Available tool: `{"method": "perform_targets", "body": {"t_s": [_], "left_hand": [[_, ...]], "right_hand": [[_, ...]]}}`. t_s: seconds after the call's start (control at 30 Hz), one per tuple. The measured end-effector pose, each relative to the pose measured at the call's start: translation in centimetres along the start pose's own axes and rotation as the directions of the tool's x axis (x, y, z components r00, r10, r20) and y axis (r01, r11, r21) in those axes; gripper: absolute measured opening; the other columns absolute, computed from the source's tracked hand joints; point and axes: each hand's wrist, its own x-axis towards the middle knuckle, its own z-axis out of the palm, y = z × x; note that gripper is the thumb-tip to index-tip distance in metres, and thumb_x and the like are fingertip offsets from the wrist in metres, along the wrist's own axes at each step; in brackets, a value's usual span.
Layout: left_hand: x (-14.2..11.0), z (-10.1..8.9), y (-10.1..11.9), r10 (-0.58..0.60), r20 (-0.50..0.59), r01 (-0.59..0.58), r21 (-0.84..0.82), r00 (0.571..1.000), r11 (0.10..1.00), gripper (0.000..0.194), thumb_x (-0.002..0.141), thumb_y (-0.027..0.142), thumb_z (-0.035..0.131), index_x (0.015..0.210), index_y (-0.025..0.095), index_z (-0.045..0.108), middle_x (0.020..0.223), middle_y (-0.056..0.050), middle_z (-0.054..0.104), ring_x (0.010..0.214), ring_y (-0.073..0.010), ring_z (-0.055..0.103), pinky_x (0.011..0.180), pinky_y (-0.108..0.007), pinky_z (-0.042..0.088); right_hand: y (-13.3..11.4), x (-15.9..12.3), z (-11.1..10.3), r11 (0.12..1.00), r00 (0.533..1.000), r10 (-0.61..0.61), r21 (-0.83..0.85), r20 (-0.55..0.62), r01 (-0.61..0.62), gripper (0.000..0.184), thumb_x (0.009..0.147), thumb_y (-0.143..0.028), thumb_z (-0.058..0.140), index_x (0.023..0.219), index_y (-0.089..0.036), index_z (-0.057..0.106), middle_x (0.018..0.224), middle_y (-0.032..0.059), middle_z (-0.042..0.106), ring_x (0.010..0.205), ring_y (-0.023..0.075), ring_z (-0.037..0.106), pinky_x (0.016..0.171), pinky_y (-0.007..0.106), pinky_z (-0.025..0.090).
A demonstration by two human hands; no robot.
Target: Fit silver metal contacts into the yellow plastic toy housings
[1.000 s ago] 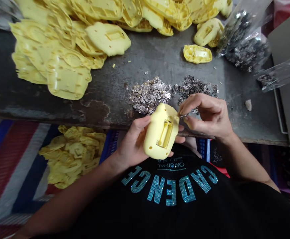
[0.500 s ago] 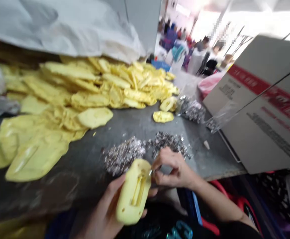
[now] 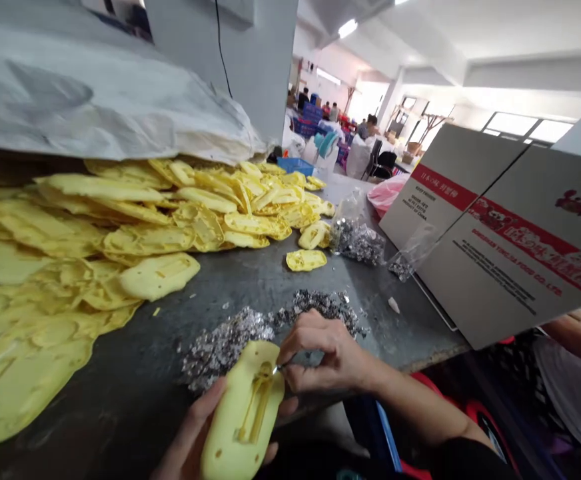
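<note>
My left hand (image 3: 195, 427) is closed around a yellow plastic shell (image 3: 243, 420), an elongated part with a slotted recess and small holes. Its recessed side faces up toward me. At the shell's upper right, my right hand (image 3: 320, 353) pinches a tiny shiny metal piece (image 3: 276, 369) against the end of the recess. Fingertips hide most of that piece. Just beyond both hands lie heaps of small silvery metal parts (image 3: 225, 343) on the dark table (image 3: 135, 373).
Many similar yellow shells (image 3: 170, 227) pile up on the left, partly under a white sack (image 3: 120, 100). Plastic bags of metal parts (image 3: 358, 240) sit further back. A cardboard box (image 3: 500, 240) stands at right. Another person's arm (image 3: 580, 340) shows beyond the box.
The view has tilted up and shifted, showing more of the room. Both hands keep their hold, and the metal piece stays at the same end of the shell's recess.
</note>
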Motion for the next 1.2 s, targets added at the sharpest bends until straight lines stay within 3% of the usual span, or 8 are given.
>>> {"method": "perform_targets", "body": {"t_s": [0.1,0.23,0.33,0.47,0.57,0.87,1.2], "left_hand": [[-1.3,1.0,-0.2,-0.003,0.09,0.002,0.014,0.996,1.0,0.063,0.094,0.051,0.088,0.15,0.028,0.071,0.133,-0.013,0.086,0.111,-0.0442,0.086,0.068,-0.044,0.073],[-1.9,3.0,0.1,-0.028,0.234,0.034,-0.021,0.972,0.999,0.068,0.084,0.058,0.097,0.137,0.022,0.074,0.12,-0.011,0.088,0.089,-0.0374,0.087,0.061,-0.041,0.071],[-1.8,4.0,0.0,-0.028,0.29,0.039,-0.034,0.957,0.999,0.073,0.084,0.059,0.097,0.139,0.017,0.073,0.117,-0.012,0.087,0.095,-0.0355,0.087,0.072,-0.038,0.072],[-2.0,4.6,-0.5,0.003,0.218,0.012,-0.068,0.976,0.998,0.061,0.096,0.053,0.087,0.141,0.014,0.072,0.126,-0.013,0.084,0.121,-0.0341,0.082,0.095,-0.033,0.07],[-2.0,4.9,-0.8,-0.01,0.156,0.023,-0.087,0.988,0.996,0.054,0.103,0.047,0.079,0.146,0.016,0.071,0.129,-0.011,0.083,0.132,-0.0338,0.076,0.1,-0.032,0.068],[-2.1,5.8,-0.5,-0.023,0.145,0.028,-0.032,0.989,0.999,0.04,0.104,0.045,0.076,0.127,0.012,0.078,0.128,-0.013,0.083,0.138,-0.0374,0.073,0.1,-0.035,0.069],[-1.9,5.2,-0.9,-0.014,0.205,0.016,-0.008,0.979,1.0,0.061,0.1,0.054,0.082,0.143,0.012,0.069,0.128,-0.015,0.084,0.124,-0.0362,0.08,0.089,-0.033,0.069]], "right_hand": [[-1.8,0.4,-1.1,1.0,0.998,-0.029,-0.007,0.056,0.029,0.013,0.109,-0.036,0.071,0.107,-0.023,0.071,0.096,-0.0003,0.081,0.091,0.0139,0.073,0.09,0.031,0.055],[-2.4,0.5,-2.4,0.999,0.995,0.05,-0.013,0.081,-0.049,0.004,0.105,-0.026,0.075,0.105,-0.024,0.072,0.098,0.0006,0.078,0.089,0.0152,0.069,0.085,0.032,0.057],[-2.5,0.2,-2.9,0.999,0.992,0.053,-0.004,0.117,-0.053,0.002,0.105,-0.022,0.073,0.106,-0.023,0.072,0.096,0.0012,0.076,0.089,0.0166,0.07,0.084,0.033,0.059],[-3.4,-0.2,-3.4,0.995,0.987,0.057,-0.094,0.151,-0.043,0.002,0.108,-0.023,0.07,0.106,-0.023,0.071,0.094,0.0012,0.074,0.089,0.0167,0.07,0.081,0.033,0.06],[-3.7,-0.2,-3.8,0.987,0.976,0.08,-0.15,0.202,-0.05,0.004,0.11,-0.026,0.068,0.107,-0.026,0.07,0.094,0.0001,0.074,0.091,0.0163,0.07,0.082,0.034,0.06],[-3.8,0.0,-4.7,0.989,0.967,0.078,-0.141,0.242,-0.045,0.013,0.111,-0.034,0.07,0.103,-0.024,0.075,0.092,-0.0016,0.073,0.09,0.0145,0.069,0.084,0.036,0.059],[-3.5,0.2,-4.5,0.967,0.935,0.019,-0.245,0.355,0.073,0.02,0.116,-0.036,0.059,0.11,-0.026,0.075,0.098,-0.0002,0.075,0.092,0.0159,0.066,0.083,0.038,0.059]]}}
